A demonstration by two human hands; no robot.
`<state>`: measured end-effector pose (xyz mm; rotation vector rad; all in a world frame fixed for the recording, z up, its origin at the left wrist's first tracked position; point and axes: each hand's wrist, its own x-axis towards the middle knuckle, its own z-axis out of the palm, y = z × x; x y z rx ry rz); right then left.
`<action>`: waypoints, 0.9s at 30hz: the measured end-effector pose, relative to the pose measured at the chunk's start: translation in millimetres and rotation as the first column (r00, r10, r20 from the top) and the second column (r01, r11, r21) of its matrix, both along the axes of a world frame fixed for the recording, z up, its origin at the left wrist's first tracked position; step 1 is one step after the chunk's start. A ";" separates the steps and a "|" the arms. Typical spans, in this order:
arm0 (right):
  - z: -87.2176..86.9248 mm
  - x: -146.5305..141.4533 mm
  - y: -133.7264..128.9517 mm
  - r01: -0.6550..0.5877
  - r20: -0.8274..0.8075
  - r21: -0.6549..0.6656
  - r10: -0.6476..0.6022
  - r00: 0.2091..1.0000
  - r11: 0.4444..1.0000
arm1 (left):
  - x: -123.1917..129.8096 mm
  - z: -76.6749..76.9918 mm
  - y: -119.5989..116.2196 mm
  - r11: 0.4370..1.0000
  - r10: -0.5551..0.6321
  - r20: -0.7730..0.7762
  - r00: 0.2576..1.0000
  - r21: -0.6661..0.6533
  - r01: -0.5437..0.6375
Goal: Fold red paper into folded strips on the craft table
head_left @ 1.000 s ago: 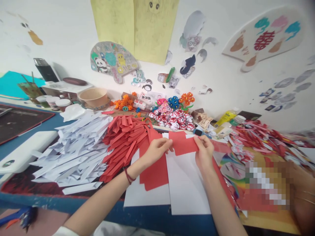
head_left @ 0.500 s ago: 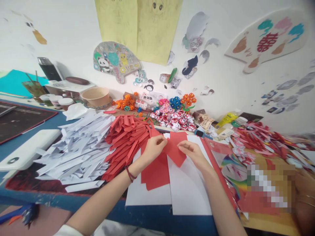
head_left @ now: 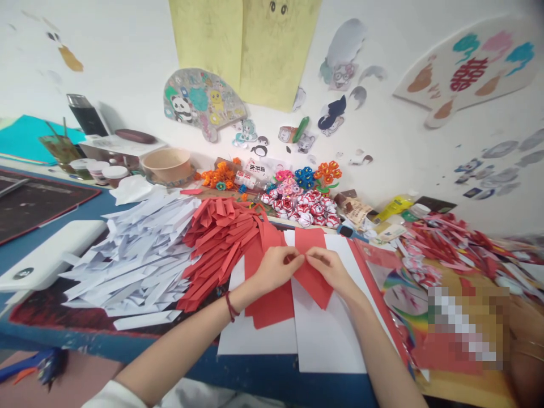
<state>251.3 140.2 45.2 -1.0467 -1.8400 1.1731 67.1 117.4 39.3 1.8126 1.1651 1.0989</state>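
Note:
Over the white sheets point(head_left: 327, 340), my left hand point(head_left: 283, 266) and my right hand point(head_left: 327, 266) meet fingertip to fingertip. Both pinch the upper part of a small red paper piece point(head_left: 313, 286), which hangs down between and below them. More red paper point(head_left: 272, 309) lies flat under my left hand, on the white sheets. To the left are a pile of folded red strips point(head_left: 216, 243) and a pile of folded white strips point(head_left: 140, 260). My fingers partly hide the held paper's top.
Paper flowers point(head_left: 306, 207), a tan bowl point(head_left: 166, 164) and jars line the wall. At left lies a white device point(head_left: 55, 255). Red and pink strips point(head_left: 459, 238) are heaped at right, near a partly blurred area and another person's hand point(head_left: 527, 328).
Both hands have come down slightly and closed together at the fingertips. The red paper between them has moved a little down and right. The camera view has shifted slightly.

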 end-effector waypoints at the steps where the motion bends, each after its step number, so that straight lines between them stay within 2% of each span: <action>1: -0.4 -0.5 0.0 -0.016 -0.004 -0.013 0.016 1.000 1.000 | 0.4 -1.5 0.6 1.000 -0.019 -0.006 1.000 -0.012 0.018; 6: -1.8 -0.5 -1.0 -0.069 -0.020 -0.093 0.068 0.998 0.993 | 1.5 -1.9 -0.9 0.998 -0.066 -0.019 0.998 0.009 0.066; 11: -5.0 3.8 1.7 -0.069 -0.045 -0.121 0.064 0.997 0.990 | 4.1 4.9 -8.8 0.998 -0.025 -0.044 0.999 0.059 0.028; 21: -4.0 5.8 4.3 -0.061 0.039 -0.099 0.065 0.997 0.993 | 3.4 10.1 -13.0 0.996 0.030 -0.026 0.999 0.090 -0.028; 27: -3.4 6.0 4.2 -0.067 0.059 -0.041 0.070 0.996 0.997 | 1.4 11.6 -12.1 0.992 0.076 0.013 0.997 0.104 -0.077</action>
